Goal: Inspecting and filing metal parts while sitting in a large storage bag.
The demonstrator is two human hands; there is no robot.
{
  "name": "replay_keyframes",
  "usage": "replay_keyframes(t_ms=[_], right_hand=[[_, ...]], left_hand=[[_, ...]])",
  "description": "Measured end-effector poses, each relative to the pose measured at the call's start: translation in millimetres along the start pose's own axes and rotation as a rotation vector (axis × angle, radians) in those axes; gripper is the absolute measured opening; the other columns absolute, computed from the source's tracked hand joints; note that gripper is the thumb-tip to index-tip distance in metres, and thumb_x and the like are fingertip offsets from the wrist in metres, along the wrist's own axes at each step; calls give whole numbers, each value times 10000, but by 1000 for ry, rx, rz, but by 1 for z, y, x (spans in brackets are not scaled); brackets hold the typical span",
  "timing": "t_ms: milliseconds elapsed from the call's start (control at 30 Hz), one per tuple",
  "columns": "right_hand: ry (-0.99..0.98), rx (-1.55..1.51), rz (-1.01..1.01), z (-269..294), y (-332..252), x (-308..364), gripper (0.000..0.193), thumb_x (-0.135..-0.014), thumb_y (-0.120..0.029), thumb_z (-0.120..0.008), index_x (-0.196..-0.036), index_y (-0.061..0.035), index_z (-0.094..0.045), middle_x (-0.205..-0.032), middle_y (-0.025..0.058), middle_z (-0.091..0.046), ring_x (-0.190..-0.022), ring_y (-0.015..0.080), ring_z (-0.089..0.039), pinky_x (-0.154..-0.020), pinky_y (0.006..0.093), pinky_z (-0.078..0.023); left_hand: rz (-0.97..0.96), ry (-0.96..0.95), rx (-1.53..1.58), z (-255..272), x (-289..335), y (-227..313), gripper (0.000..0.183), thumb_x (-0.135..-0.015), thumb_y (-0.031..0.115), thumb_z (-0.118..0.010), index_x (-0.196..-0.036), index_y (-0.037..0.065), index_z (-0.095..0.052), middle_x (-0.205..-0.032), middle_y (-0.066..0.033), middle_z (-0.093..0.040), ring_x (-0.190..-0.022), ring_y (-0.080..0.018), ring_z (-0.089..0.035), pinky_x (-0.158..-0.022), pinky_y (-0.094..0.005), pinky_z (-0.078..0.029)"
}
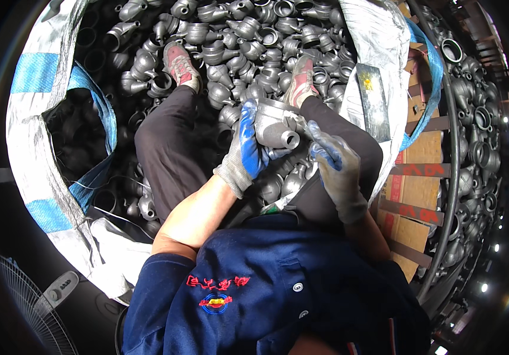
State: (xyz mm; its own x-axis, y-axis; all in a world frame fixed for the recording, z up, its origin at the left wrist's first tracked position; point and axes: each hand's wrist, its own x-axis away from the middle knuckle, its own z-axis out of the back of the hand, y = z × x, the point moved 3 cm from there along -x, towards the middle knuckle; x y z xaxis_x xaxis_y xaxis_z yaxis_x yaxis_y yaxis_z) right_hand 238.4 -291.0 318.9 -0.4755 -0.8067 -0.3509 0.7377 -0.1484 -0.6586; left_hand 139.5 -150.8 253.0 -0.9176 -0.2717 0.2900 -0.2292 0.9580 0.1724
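The left hand [248, 143] is clamped around the left side of a grey casting [273, 127], held up over the pile [214, 54] with its spout [290, 139] towards the body; the right hand [337, 163] is at its right side, whether gripping anything I cannot tell. A firm left grip, fingertips clear of the right's path, should steady the casting best.

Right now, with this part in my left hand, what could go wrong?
The part might slip from your left hand and knock against the loose pile. Your shoes rest among those pieces, which could shift underfoot. The blue strap looping beside your left leg might snag you.
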Motion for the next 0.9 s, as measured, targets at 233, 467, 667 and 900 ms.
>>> replay_keyframes(t_ms=[233,467,667,900], right_hand=[[-82,142,61,3,-17,-11,340,-747,95,-638,-1078,16,-622,-956,153,-647,-823,243,-654,-729,305,-519],[-50,-28,35,8,-14,-8,352,-749,84,-638,-1090,-1,-625,-957,156,-651,-824,271,-655,-730,321,-520],[-63,50,9,4,-14,-9,331,-754,76,-631,-1078,8,-625,-965,162,-654,-847,284,-656,-746,330,-518],[-158,4,29,15,-1,-9,301,-737,81,-599,-1035,45,-615,-994,182,-653,-904,277,-656,-798,325,-512]], left_hand=[[-65,27,-157,-4,5,2,596,-944,581,-351,-1193,71,-532,-1054,-101,-635,-903,-216,-663,-722,-386,-594],[-47,14,-108,3,-1,-1,591,-947,572,-356,-1200,67,-532,-1069,-97,-624,-906,-215,-658,-751,-395,-586],[-75,16,-147,3,0,0,595,-941,581,-367,-1204,72,-527,-1081,-96,-619,-925,-211,-651,-745,-400,-587],[-9,-32,-28,1,0,0,581,-954,548,-369,-1246,61,-493,-1128,-114,-610,-951,-221,-649,-733,-359,-593]])
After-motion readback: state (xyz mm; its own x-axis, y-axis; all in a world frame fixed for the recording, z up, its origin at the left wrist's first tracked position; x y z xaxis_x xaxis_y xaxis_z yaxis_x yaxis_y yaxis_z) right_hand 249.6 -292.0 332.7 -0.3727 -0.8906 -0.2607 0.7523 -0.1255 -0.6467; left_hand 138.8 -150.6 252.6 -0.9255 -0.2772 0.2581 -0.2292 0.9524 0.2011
